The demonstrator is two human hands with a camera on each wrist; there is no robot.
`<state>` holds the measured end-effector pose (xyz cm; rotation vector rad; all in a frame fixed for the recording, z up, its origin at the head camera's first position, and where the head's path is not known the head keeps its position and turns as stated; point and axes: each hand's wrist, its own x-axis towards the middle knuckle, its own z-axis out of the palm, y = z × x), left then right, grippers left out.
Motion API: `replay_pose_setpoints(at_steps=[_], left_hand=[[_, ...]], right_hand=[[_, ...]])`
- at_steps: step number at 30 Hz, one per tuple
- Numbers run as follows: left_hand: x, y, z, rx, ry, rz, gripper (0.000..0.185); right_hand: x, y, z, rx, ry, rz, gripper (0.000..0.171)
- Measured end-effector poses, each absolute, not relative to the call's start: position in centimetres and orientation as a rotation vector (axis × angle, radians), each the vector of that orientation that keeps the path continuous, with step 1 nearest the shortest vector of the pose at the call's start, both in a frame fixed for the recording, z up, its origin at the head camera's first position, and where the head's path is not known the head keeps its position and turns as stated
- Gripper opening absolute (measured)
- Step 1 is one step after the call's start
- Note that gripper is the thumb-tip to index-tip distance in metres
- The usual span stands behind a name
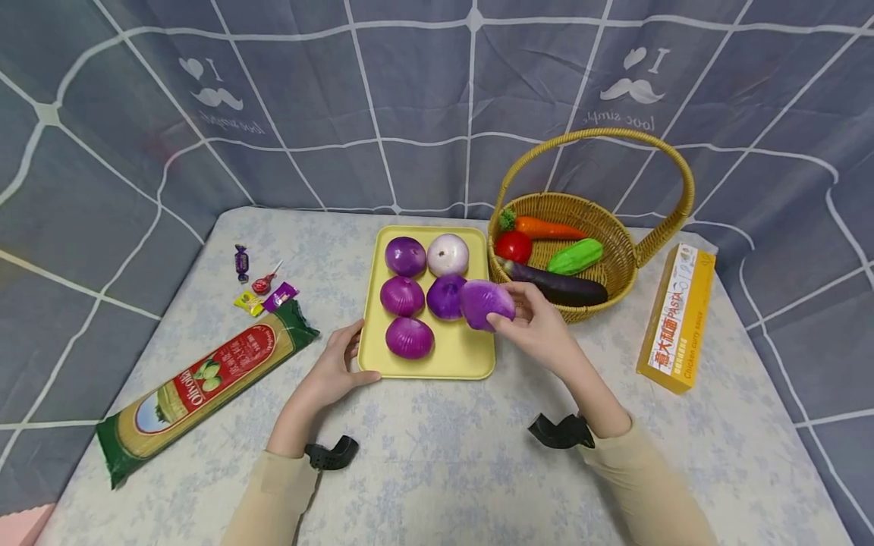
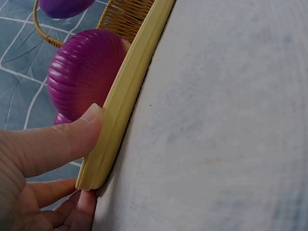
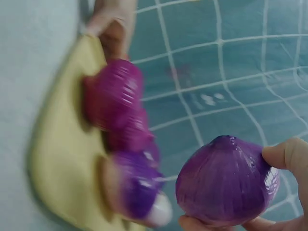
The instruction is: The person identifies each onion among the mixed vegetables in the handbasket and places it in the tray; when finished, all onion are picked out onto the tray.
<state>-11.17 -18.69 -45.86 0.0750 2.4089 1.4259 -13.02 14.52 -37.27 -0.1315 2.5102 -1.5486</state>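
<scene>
My right hand pinches a purple onion between thumb and fingers; in the right wrist view the same onion is held clear of the tray. The yellow tray lies flat on the table. My left hand grips its near left corner, the thumb on the rim and the fingers curled at the outer side. Several more onions sit on the tray: magenta ones down the left, including the nearest onion, a dark purple onion and a white onion.
Right behind the tray stands a wicker basket holding a carrot, a tomato, a green vegetable and an eggplant. A pasta box lies at the far right. To the left are a spaghetti pack and several candies, one a lollipop.
</scene>
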Motion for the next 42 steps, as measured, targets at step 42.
replay_pose_setpoints(at_steps=[42], left_hand=[[-11.2, -18.6, -46.0, 0.052, 2.414, 1.434, 0.097]], right_hand=[[-11.7, 11.5, -43.4, -0.272, 2.559, -1.369, 0.081]])
